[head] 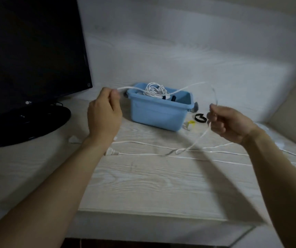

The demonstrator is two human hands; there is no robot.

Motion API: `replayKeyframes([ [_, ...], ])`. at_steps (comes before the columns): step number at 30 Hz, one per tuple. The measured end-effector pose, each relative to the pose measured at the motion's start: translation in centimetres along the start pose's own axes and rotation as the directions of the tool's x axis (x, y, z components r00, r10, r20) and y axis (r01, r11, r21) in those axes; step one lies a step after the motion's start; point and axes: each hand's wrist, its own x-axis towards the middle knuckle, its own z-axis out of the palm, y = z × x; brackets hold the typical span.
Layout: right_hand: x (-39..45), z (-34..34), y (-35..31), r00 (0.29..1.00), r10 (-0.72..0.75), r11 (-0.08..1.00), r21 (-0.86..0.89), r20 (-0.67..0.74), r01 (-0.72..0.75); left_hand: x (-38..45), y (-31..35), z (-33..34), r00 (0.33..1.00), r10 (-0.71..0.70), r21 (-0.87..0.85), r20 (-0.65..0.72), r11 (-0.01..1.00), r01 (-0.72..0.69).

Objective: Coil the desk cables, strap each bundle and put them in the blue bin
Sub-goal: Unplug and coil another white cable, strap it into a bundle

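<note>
Now both hands are up over the tabletop (143,185), a white cable (184,87) strung between them. The left hand (104,113) has its fingers curled, thumb and forefinger pinching the cable's end. From there the cable arcs rightward across the top of the bin (159,113) and loops down to the right hand (231,122), whose fingers are curled round it; motion blur smears that loop, so the exact grip is hard to read, though it looks like a loose fist. Below the right hand the cable drops to the tabletop and crosses itself between the two forearms. More of it trails along the surface, past the right forearm and off to the right. A white plug (111,152) lies just beside the left forearm, under the left hand.

The bin sits between the hands and a little beyond them. Inside it a coiled white bundle (155,90) is in place, with a black strap (166,97) around it. Just left of the right hand, a second black strap (200,119) lies curled on the tabletop, with a small yellow-and-white item (190,125) touching the bin's near corner. Beyond the left hand stands a dark monitor (32,51).
</note>
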Motion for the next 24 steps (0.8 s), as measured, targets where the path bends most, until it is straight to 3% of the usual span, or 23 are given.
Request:
replayKeyframes([
  [3,-3.4,-1.7,-3.6,0.952,-0.198,0.937,-0.33,-0.233,0.114,1.4,1.8,-1.3,0.998,-0.048,-0.11,-0.039,0.993,0.044],
  [5,-5.8,-3.2,-5.4,0.859,-0.379,0.739,-0.671,-0.343,0.058,1.5,3.3,-1.9,0.999,-0.048,-0.141,-0.021,0.989,0.045],
  [7,-7.1,-5.4,-6.7,0.773,-0.523,0.521,-0.852,-0.36,-0.044,1.3,4.7,-2.6,0.999,-0.035,-0.141,-0.005,0.989,0.034],
  [8,-8.1,-6.5,-7.5,0.743,-0.535,0.5,-0.859,-0.403,-0.107,1.3,5.1,-2.9,0.999,-0.042,-0.139,-0.013,0.99,0.04],
  [10,-11.2,-9.2,-8.9,0.699,-0.492,0.571,-0.799,-0.518,-0.19,1.3,5.8,-3.9,0.995,-0.086,-0.131,-0.043,0.988,0.079],
  [13,-17.0,-13.5,-10.8,0.519,-0.447,0.738,-0.628,-0.729,-0.247,1.4,6.6,-5.5,0.987,-0.156,-0.103,-0.04,0.983,0.151],
  [17,-23.3,-17.2,-11.5,0.358,-0.314,0.873,-0.415,-0.88,-0.255,0.3,8.4,-6.1,0.982,-0.174,-0.061,0.065,0.982,0.178],
  [21,-28.0,-16.9,-11.8,0.25,-0.194,0.822,-0.296,-0.949,-0.487,-1.0,11.6,-6.4,0.953,-0.157,0.061,0.261,0.987,0.146],
  [24,-31.4,-16.6,-12.2,0.266,-0.172,0.745,-0.302,-0.948,-0.595,-1.0,12.8,-6.5,0.918,-0.213,0.078,0.334,0.977,0.198],
])
